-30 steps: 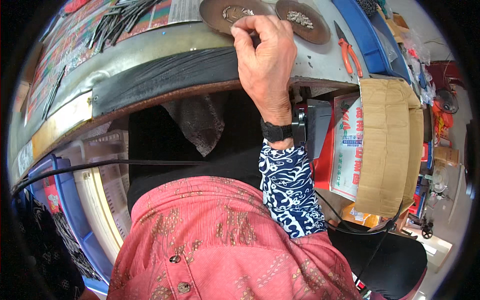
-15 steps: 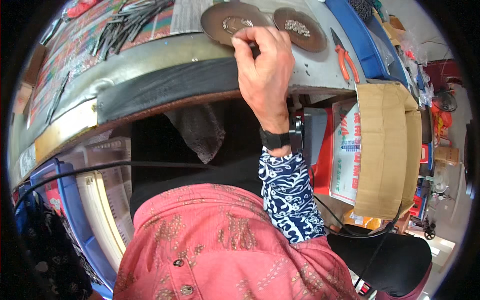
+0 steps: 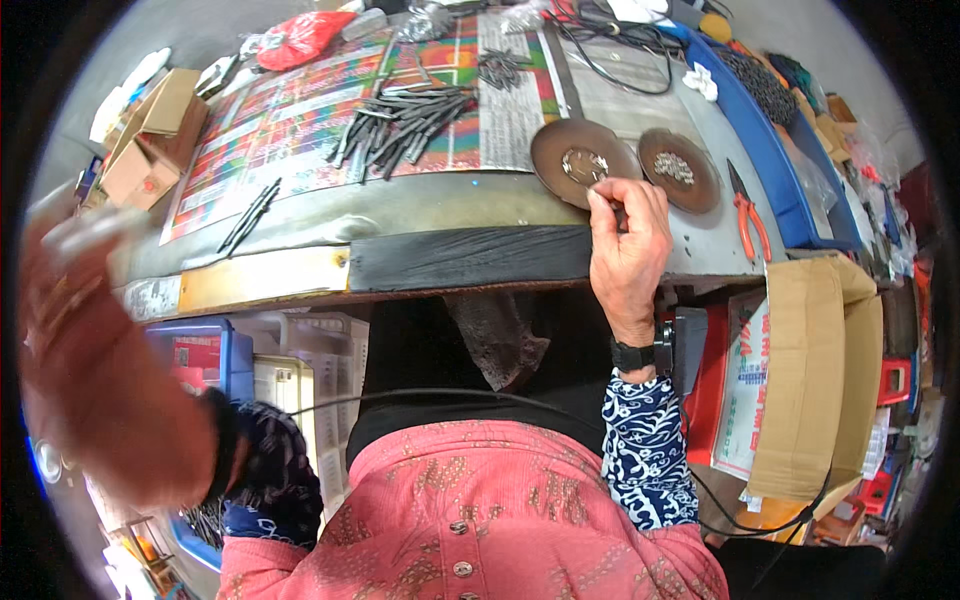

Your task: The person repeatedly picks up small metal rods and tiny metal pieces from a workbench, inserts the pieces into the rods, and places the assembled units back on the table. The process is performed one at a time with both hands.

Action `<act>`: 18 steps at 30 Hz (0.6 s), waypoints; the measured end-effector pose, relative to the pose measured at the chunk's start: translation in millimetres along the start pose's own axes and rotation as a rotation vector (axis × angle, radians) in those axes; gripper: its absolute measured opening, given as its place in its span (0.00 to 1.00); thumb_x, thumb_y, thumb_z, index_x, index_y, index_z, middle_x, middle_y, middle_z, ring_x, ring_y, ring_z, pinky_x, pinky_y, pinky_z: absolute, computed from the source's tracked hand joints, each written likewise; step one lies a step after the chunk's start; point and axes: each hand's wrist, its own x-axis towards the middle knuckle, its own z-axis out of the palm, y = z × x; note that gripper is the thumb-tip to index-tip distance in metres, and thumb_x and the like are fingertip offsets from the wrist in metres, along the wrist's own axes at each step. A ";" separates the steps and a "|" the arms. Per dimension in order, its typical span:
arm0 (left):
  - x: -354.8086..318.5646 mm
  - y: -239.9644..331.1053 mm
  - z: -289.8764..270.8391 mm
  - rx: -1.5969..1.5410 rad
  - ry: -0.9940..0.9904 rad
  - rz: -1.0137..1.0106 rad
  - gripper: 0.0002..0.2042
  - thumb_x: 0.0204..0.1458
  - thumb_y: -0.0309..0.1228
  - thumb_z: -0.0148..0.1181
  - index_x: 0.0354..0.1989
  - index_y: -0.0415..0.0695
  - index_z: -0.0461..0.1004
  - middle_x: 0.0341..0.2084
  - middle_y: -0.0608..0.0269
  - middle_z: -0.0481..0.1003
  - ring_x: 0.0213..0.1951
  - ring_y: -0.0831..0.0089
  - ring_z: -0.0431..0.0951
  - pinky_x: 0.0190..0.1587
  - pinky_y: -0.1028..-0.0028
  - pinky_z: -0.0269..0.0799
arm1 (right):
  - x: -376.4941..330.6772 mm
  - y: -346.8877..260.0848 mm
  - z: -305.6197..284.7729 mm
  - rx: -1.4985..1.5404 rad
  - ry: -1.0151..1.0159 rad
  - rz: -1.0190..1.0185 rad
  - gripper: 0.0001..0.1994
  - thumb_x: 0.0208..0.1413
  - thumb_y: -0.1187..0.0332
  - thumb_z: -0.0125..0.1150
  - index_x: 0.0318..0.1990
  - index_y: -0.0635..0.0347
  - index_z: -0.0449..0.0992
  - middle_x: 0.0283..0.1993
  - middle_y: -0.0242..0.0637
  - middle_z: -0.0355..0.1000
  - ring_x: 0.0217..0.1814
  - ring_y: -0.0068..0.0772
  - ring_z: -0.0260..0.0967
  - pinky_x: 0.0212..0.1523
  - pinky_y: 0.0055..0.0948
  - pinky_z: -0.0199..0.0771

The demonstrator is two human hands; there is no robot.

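My right hand [image 3: 630,255] is closed in a pinch at the near edge of a round brown dish [image 3: 552,150]. Whatever the fingertips may hold is hidden or too small to make out. A few small silvery pieces lie in that dish. To its right, a second brown dish [image 3: 697,196] holds a pile of similar pieces. Pliers with orange handles [image 3: 747,222] rest on the table farther right. At the far left, my left hand [image 3: 100,350] is raised and smeared by motion, so its fingers cannot be read. A few thin black strips [image 3: 250,215] lie nearest to it.
A heap of black strips [image 3: 400,125] covers part of the colourful printed sheet [image 3: 275,150]. A long blue tray [image 3: 800,205] borders the table's right side. Below it stands an open cardboard box [image 3: 800,380]. Another carton [image 3: 155,150] sits at the back left, near a red bag [image 3: 300,42].
My left hand has come into view at the left, blurred. The view has shifted, showing more of the table. My right hand stays pinched by the same dish.
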 end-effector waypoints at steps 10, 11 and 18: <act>-35.7 -133.2 88.1 0.483 -0.614 -0.132 0.09 0.49 0.24 0.61 0.40 0.42 0.79 0.27 0.58 0.76 0.26 0.70 0.75 0.31 0.72 0.70 | -0.4 -4.0 1.5 -0.016 0.044 0.003 0.03 0.52 0.77 0.60 0.33 0.64 0.72 0.33 0.38 0.71 0.36 0.40 0.66 0.38 0.34 0.67; -36.0 -141.2 92.4 0.534 -0.613 -0.051 0.09 0.49 0.25 0.61 0.40 0.43 0.79 0.28 0.57 0.77 0.27 0.66 0.76 0.32 0.69 0.70 | -0.6 -4.1 1.6 -0.029 0.044 0.003 0.03 0.53 0.77 0.60 0.33 0.64 0.73 0.33 0.37 0.71 0.37 0.38 0.66 0.37 0.32 0.67; -51.8 -176.5 101.7 0.779 -0.639 0.056 0.07 0.50 0.28 0.59 0.38 0.46 0.76 0.30 0.56 0.73 0.36 0.53 0.74 0.37 0.60 0.69 | -1.3 -4.4 1.5 -0.035 0.029 -0.002 0.03 0.53 0.77 0.60 0.34 0.64 0.73 0.34 0.36 0.71 0.37 0.35 0.66 0.36 0.30 0.67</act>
